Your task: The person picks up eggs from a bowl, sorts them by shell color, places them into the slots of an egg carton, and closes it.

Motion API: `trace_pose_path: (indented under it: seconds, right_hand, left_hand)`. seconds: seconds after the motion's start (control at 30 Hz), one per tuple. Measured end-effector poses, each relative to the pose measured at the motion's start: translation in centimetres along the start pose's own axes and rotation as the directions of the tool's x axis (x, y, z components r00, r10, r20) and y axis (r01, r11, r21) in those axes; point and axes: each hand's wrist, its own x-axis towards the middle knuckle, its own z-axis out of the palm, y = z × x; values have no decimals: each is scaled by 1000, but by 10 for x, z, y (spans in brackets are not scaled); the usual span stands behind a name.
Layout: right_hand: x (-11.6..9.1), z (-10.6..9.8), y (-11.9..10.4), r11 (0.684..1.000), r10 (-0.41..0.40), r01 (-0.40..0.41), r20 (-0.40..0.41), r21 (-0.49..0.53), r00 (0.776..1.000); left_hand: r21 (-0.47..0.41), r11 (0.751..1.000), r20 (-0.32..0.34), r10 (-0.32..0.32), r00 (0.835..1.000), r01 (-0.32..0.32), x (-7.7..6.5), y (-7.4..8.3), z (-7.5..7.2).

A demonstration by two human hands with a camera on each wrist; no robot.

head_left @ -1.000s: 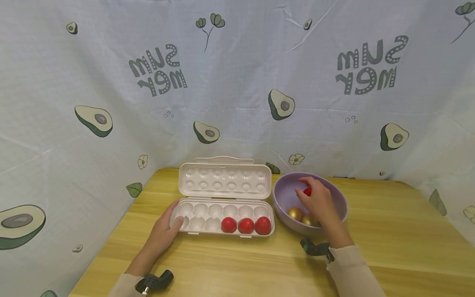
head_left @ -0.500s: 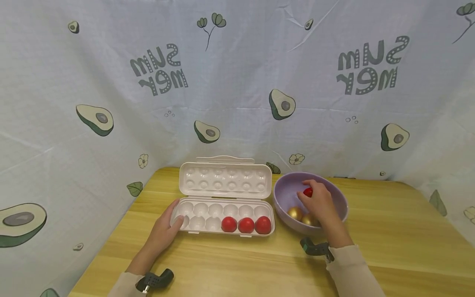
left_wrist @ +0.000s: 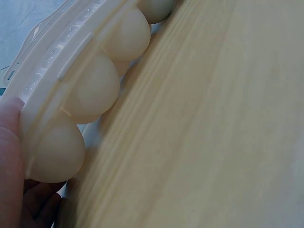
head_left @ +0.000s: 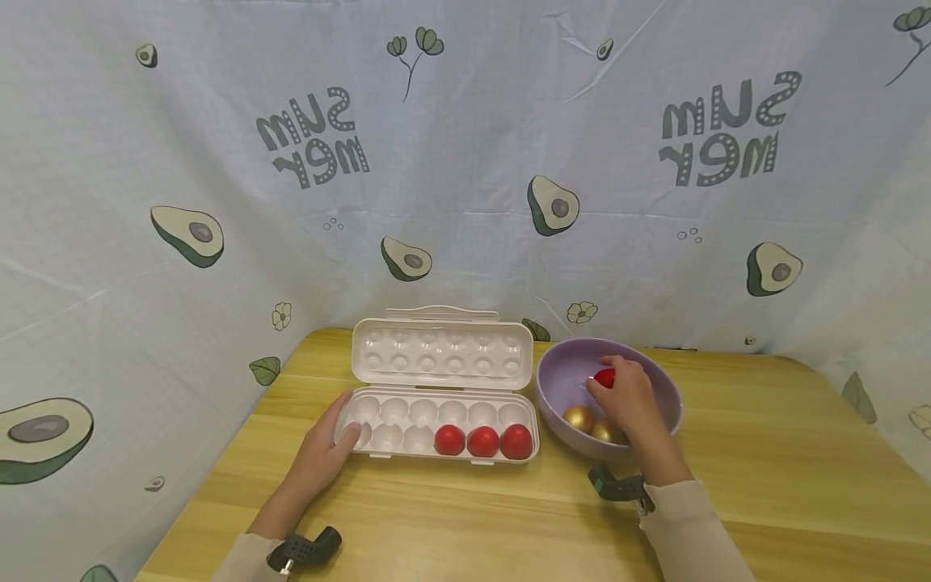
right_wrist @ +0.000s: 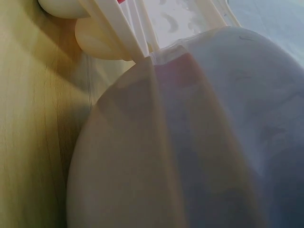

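Observation:
My left hand (head_left: 321, 443) grips the left end of a cream egg carton (head_left: 440, 394), its thumb over the rim; in the left wrist view the thumb (left_wrist: 10, 156) lies against the carton (left_wrist: 97, 88), with other fingers partly hidden below. Three red eggs (head_left: 483, 442) sit in the right end of the carton's front row. My right hand (head_left: 631, 398) reaches into a purple bowl (head_left: 563, 368) and pinches a red egg (head_left: 604, 377) between thumb and fingers. Gold eggs (head_left: 579, 418) lie beside that hand. The bowl (right_wrist: 123, 156) fills the right wrist view, where the hand is hidden.
Behind the front section, the carton's lid (head_left: 441, 353) stands raised. A wooden table (head_left: 465, 517) carries everything. At the back and left hangs a white cloth (head_left: 465, 162) with avocado prints. The bowl stands close to the carton's right end.
The right thumb and fingers have closed in around the red egg in the bowl, with a slight shift to the right. The left hand and the carton keep their places.

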Motion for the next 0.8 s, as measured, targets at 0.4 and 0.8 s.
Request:
trace_pose_path:
  seconds: [0.4, 0.8]
  right_hand:
    - [1, 2, 0, 1000, 21, -20, 69, -18, 997]
    - [-2, 5, -3, 995, -82, 88, 108, -46, 991]
  left_hand:
    - [-10, 1000, 5, -12, 1000, 12, -1, 1, -1]
    - [-3, 1000, 4, -9, 1000, 9, -1, 3, -1]
